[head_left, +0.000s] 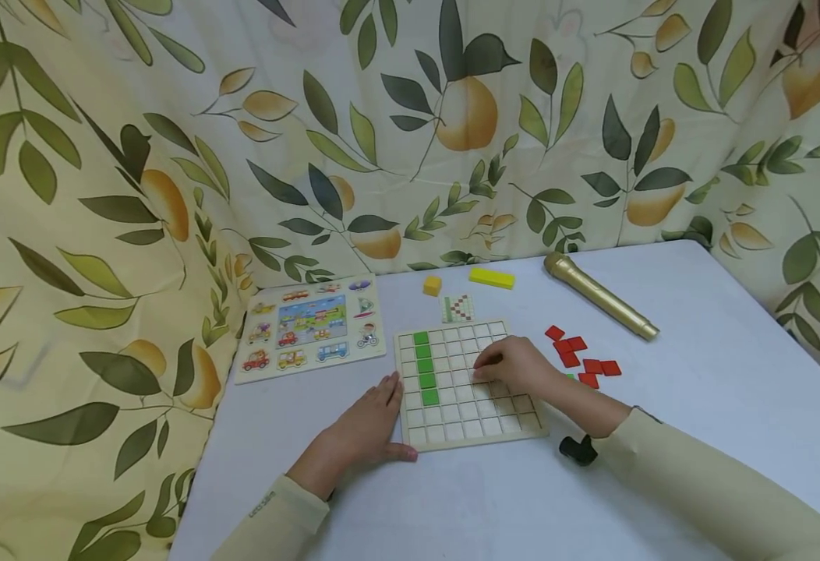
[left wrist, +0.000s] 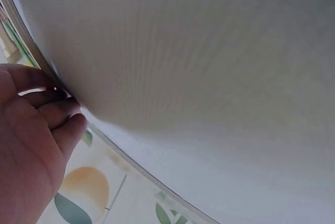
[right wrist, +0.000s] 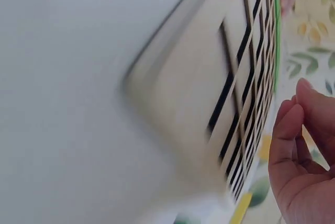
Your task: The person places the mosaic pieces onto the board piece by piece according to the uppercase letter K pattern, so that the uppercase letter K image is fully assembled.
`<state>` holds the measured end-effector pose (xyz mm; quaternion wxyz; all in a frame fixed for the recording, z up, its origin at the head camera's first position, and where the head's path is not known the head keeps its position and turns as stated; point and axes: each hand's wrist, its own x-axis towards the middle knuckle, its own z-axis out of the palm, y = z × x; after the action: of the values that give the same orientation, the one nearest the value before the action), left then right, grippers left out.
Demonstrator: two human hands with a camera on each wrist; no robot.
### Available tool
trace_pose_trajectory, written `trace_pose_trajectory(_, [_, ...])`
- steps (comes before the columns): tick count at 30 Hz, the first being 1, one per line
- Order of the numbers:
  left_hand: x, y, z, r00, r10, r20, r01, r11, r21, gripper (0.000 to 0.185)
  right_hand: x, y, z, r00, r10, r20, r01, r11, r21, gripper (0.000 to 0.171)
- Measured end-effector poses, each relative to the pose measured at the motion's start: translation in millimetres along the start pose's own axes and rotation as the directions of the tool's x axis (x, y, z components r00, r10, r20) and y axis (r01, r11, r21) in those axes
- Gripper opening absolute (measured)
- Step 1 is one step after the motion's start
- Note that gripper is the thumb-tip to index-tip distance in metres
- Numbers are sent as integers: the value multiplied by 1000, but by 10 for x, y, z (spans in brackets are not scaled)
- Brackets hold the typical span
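Observation:
A wooden grid board (head_left: 476, 446) lies on the table, with several green tiles (head_left: 426, 379) in one column near its left side. My left hand (head_left: 364, 425) rests beside the board, fingers fairly straight and fingertips at its left edge, thumb near the lower left corner. Over the middle of the grid, my right hand (head_left: 518, 366) has its thumb and fingertips brought together. In the right wrist view these fingertips (right wrist: 301, 106) meet above the board; I cannot tell whether a tile is between them. Loose red tiles (head_left: 564, 352) lie right of the board.
A small pattern card (head_left: 457, 308) lies behind the board, near an orange-yellow block (head_left: 432, 286) and a long yellow block (head_left: 492, 278). To the left is a vehicle picture puzzle (head_left: 312, 319). A gold microphone (head_left: 601, 296) lies at the back right. Patterned curtains (head_left: 410, 140) surround the table.

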<state>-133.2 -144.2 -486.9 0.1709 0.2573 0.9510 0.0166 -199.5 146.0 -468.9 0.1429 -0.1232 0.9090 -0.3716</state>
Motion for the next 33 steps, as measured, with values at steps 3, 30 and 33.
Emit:
trace_pose_trajectory(3, [-2,-17,7,1000,1,-3,-1,1000,2,121,-67,130,-147,1000,19,-17,-19,1000,-15,13])
trace_pose_trajectory(30, [-14,-24,16,1000,18,-1,-18,1000,-8,120,-612,859,-746,992,119,-41,-123,988,-97,28])
trace_pose_trajectory(33, [-17,-15,2,1000,24,-1,-24,1000,-8,119,-619,873,-736,993,108,-38,-111,988,-111,27])
